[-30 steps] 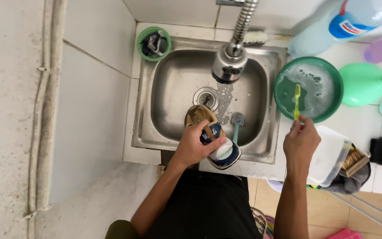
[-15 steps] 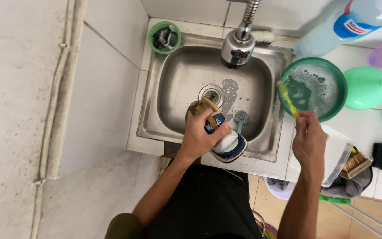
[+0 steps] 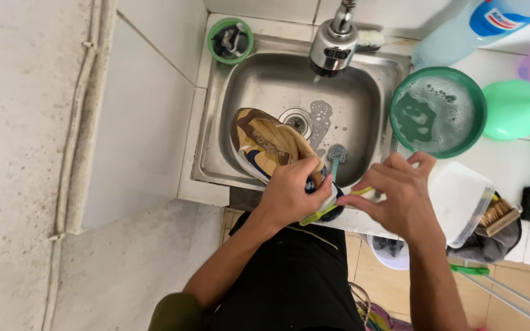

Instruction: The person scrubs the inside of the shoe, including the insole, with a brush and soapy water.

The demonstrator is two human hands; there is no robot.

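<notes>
We held the tan and navy sneaker (image 3: 271,147) tilted over the steel sink (image 3: 216,122), left hand (image 3: 292,193) clamped around its heel, apparently so runoff fell into the basin. Our right hand (image 3: 400,196) pinched a yellow-green toothbrush (image 3: 329,208) against the heel. A green basin (image 3: 440,110) of suds sat just beside; the faucet (image 3: 334,43) hung over the sink.

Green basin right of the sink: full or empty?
Holds liquid. The green basin has cloudy, soapy water with bubbles and foam across its inside. The top-down view does not show how deep it is.
</notes>
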